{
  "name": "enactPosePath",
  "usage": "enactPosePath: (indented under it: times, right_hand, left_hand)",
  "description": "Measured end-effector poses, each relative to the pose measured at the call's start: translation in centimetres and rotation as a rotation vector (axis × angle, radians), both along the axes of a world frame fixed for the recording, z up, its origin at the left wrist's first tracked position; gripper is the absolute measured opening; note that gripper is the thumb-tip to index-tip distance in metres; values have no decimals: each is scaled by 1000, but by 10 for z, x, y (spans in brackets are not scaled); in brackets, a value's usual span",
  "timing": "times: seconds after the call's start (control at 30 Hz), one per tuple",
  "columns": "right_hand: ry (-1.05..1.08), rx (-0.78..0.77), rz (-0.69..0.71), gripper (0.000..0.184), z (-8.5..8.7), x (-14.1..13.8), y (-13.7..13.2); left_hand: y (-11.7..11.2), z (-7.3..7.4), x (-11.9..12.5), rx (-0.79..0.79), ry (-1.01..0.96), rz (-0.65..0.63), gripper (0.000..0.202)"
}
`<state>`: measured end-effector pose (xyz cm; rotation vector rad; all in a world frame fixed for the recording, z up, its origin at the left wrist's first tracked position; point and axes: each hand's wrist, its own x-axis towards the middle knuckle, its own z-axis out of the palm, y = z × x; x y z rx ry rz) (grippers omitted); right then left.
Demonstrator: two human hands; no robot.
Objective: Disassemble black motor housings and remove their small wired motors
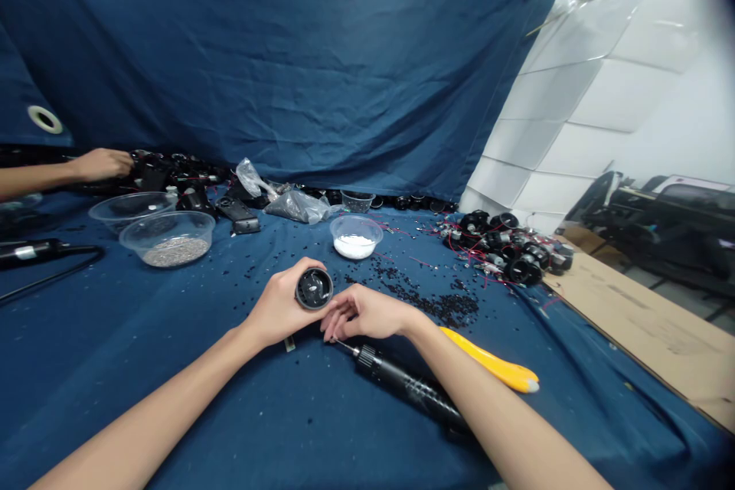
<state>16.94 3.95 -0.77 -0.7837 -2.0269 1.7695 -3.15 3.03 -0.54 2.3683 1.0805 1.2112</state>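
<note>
My left hand point(281, 302) is closed around a black cylindrical housing point(314, 289), its round end turned up towards me. Dark parts show inside the rim. Just right of it, my right hand point(359, 312) has its fingers curled together near the housing's lower side; whatever they may pinch is too small to make out. Below those fingers lies a black electric screwdriver point(405, 387), its thin bit pointing to the fingertips. Part of its rear end is hidden by my right forearm. A small pale piece point(289, 343) rests on the cloth beneath my left wrist.
Many small black pieces point(453, 306) are scattered beyond my right hand. A tub of white material point(354, 245), a tub of metal bits point(175, 251), a yellow curved tool point(494, 361) and a wired motor pile point(511, 249) surround the work area. Another person's hand point(103, 164) reaches in at left.
</note>
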Motion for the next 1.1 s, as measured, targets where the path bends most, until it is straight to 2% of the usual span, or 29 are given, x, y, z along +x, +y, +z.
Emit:
enactPosePath:
  times: [0.37, 0.57, 0.67, 0.77, 0.87, 0.9, 0.93, 0.97, 1.0, 1.03, 1.1]
  right_hand:
    - [1, 6, -1, 26, -1, -1, 0]
    - [-80, 33, 2, 27, -1, -6, -1]
    - [-142, 66, 3, 26, 6, -7, 0]
    - [-217, 140, -15, 24, 24, 2, -3]
    - [-350, 265, -86, 28, 45, 29, -22]
    - [-450, 311, -107, 37, 50, 39, -33]
    - [-661, 360, -99, 52, 52, 51, -46]
    - [-844, 369, -72, 64, 53, 61, -62]
    - [-940, 365, -68, 70, 51, 71, -77]
    - [-950, 367, -119, 75, 47, 80, -93]
    - [-896, 359, -275, 67, 35, 94, -119]
  left_hand:
    - [-1, 2, 2, -3, 5, -1, 35]
    - [-2, 3, 1, -45, 20, 10, 35]
    - [0, 2, 1, -41, 28, 11, 35]
    - [0, 2, 3, -43, 26, -8, 35]
    - [-1, 2, 3, -30, 23, -16, 37]
    - [-2, 2, 3, -26, 24, -11, 37]
    - [-2, 2, 2, -27, 25, -7, 37]
    - [-2, 2, 2, -35, 26, -6, 36]
    - [-2, 1, 1, -46, 27, -10, 35]
    - [-2, 0, 1, -56, 26, -18, 35]
    - [-1, -3, 2, -73, 20, -41, 35]
